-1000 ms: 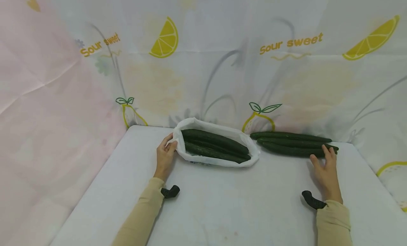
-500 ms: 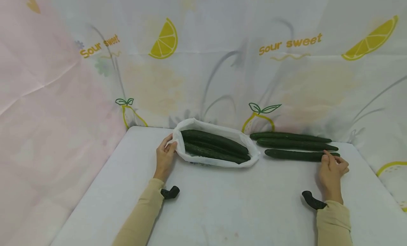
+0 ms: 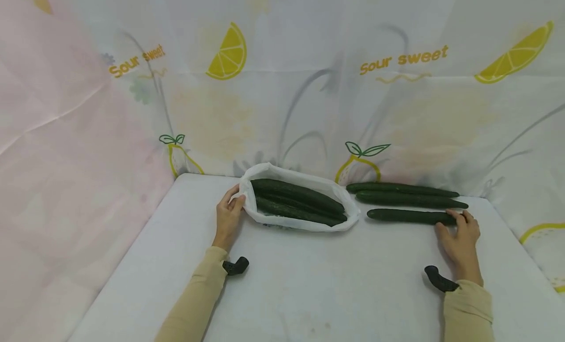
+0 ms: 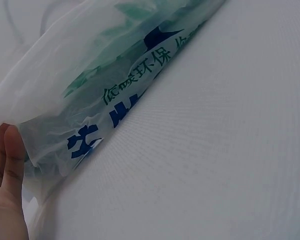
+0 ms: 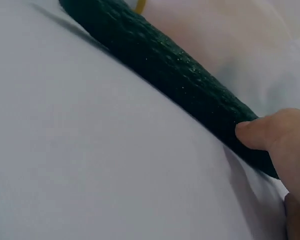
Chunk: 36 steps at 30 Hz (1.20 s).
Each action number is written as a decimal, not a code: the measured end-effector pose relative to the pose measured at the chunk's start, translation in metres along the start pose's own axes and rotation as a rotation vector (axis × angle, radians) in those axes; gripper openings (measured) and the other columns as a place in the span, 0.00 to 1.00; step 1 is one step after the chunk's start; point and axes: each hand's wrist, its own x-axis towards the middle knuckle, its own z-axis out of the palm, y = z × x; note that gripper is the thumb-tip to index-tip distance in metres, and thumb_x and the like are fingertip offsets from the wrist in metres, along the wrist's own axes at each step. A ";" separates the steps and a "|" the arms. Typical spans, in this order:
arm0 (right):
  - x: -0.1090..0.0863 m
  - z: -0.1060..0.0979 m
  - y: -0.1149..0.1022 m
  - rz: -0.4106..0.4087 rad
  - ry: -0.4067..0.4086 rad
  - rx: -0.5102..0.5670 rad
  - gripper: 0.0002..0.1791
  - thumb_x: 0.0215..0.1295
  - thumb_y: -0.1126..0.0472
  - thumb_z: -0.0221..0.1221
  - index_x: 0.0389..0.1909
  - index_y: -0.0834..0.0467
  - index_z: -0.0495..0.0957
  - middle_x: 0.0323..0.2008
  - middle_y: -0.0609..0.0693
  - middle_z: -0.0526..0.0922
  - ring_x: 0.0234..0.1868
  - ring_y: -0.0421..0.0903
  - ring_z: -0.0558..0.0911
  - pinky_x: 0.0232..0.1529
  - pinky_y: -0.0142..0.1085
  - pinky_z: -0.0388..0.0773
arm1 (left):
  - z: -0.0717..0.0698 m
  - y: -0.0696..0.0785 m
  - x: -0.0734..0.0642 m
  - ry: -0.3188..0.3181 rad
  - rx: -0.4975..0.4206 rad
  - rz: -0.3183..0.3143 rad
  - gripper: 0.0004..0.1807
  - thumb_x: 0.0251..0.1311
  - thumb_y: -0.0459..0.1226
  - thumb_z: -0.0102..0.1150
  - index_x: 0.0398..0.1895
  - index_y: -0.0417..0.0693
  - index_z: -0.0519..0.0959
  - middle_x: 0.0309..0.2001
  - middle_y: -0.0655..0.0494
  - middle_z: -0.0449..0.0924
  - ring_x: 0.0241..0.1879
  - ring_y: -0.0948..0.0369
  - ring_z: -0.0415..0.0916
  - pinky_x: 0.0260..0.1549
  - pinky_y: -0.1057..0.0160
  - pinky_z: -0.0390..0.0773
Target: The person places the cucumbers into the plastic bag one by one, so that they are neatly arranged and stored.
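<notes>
A white plastic bag lies with its mouth rolled wide, holding several dark green cucumbers side by side. My left hand pinches the bag's left rim between thumb and fingers. Green and blue print shows on the bag's side in the left wrist view. To the right, a single cucumber lies on the table, apart from two others. My right hand grips its right end, thumb on the near side and fingers over the far side. In the right wrist view a digit presses that cucumber.
Two more cucumbers lie together behind the gripped one, close to the back cloth. A printed cloth with lemons hangs behind and at the sides of the white table. Black wrist mounts sit on both wrists.
The nearest cucumber on the right has come away from the other two, toward me. My right hand has shifted with it and regripped its right end. The left hand stays on the bag.
</notes>
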 end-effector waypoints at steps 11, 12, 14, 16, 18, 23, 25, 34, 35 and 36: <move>0.009 -0.026 0.028 -0.290 -0.238 -0.203 0.28 0.69 0.57 0.53 0.65 0.65 0.59 0.58 0.80 0.54 0.59 0.79 0.51 0.58 0.70 0.39 | 0.001 -0.001 0.003 -0.011 0.011 -0.007 0.22 0.65 0.31 0.54 0.62 0.40 0.70 0.40 0.49 0.78 0.35 0.69 0.76 0.34 0.72 0.76; 0.012 -0.028 0.029 -0.308 -0.255 -0.213 0.28 0.68 0.57 0.54 0.65 0.64 0.60 0.57 0.80 0.55 0.57 0.77 0.53 0.57 0.69 0.40 | 0.001 -0.001 0.002 -0.012 0.009 -0.015 0.22 0.65 0.31 0.54 0.62 0.40 0.70 0.40 0.49 0.78 0.36 0.69 0.76 0.34 0.72 0.76; 0.016 -0.033 0.031 -0.340 -0.284 -0.222 0.29 0.66 0.57 0.57 0.63 0.64 0.62 0.54 0.79 0.58 0.54 0.75 0.56 0.55 0.68 0.43 | 0.001 0.000 0.001 -0.020 0.008 -0.027 0.22 0.65 0.31 0.53 0.62 0.41 0.70 0.41 0.49 0.78 0.36 0.69 0.76 0.35 0.72 0.77; 0.020 -0.037 0.031 -0.352 -0.308 -0.236 0.28 0.64 0.56 0.60 0.61 0.63 0.64 0.51 0.78 0.60 0.51 0.74 0.58 0.50 0.67 0.47 | 0.001 0.000 0.000 -0.028 0.009 -0.026 0.22 0.65 0.32 0.53 0.62 0.41 0.70 0.42 0.46 0.78 0.36 0.69 0.76 0.35 0.72 0.76; 0.023 -0.042 0.030 -0.339 -0.330 -0.234 0.27 0.62 0.57 0.62 0.57 0.64 0.67 0.50 0.76 0.62 0.49 0.73 0.60 0.47 0.65 0.52 | 0.002 0.001 -0.001 -0.036 0.018 -0.020 0.22 0.65 0.32 0.53 0.63 0.41 0.69 0.43 0.44 0.77 0.36 0.69 0.76 0.35 0.72 0.76; 0.025 -0.049 0.027 -0.250 -0.393 -0.246 0.25 0.61 0.55 0.63 0.54 0.64 0.69 0.52 0.72 0.68 0.50 0.72 0.66 0.45 0.61 0.62 | 0.004 0.002 -0.002 -0.033 0.034 -0.001 0.22 0.65 0.32 0.53 0.63 0.40 0.69 0.43 0.40 0.78 0.35 0.70 0.76 0.34 0.72 0.76; 0.023 -0.051 0.025 -0.213 -0.405 -0.241 0.25 0.61 0.53 0.62 0.54 0.63 0.69 0.54 0.71 0.70 0.52 0.72 0.67 0.47 0.60 0.62 | 0.004 0.002 -0.002 -0.030 0.037 0.004 0.22 0.65 0.32 0.53 0.62 0.39 0.69 0.42 0.39 0.78 0.34 0.70 0.76 0.34 0.72 0.76; 0.008 -0.056 0.018 -0.040 -0.401 -0.125 0.26 0.60 0.45 0.62 0.56 0.51 0.72 0.44 0.16 0.61 0.62 0.38 0.63 0.56 0.60 0.57 | -0.001 0.002 -0.003 -0.021 0.052 -0.005 0.22 0.66 0.33 0.53 0.63 0.42 0.70 0.44 0.40 0.78 0.36 0.70 0.76 0.34 0.71 0.76; 0.006 -0.056 0.018 -0.027 -0.400 -0.117 0.26 0.60 0.44 0.62 0.57 0.51 0.72 0.44 0.15 0.60 0.63 0.37 0.62 0.57 0.61 0.56 | -0.001 0.002 -0.003 -0.021 0.052 -0.006 0.22 0.66 0.33 0.53 0.63 0.43 0.70 0.44 0.40 0.78 0.36 0.69 0.76 0.35 0.70 0.76; 0.005 -0.056 0.017 -0.010 -0.399 -0.108 0.27 0.60 0.44 0.61 0.57 0.50 0.72 0.45 0.15 0.60 0.64 0.39 0.62 0.57 0.62 0.56 | -0.002 0.002 -0.003 -0.020 0.056 -0.006 0.22 0.66 0.34 0.53 0.63 0.43 0.69 0.45 0.41 0.78 0.36 0.70 0.76 0.35 0.70 0.76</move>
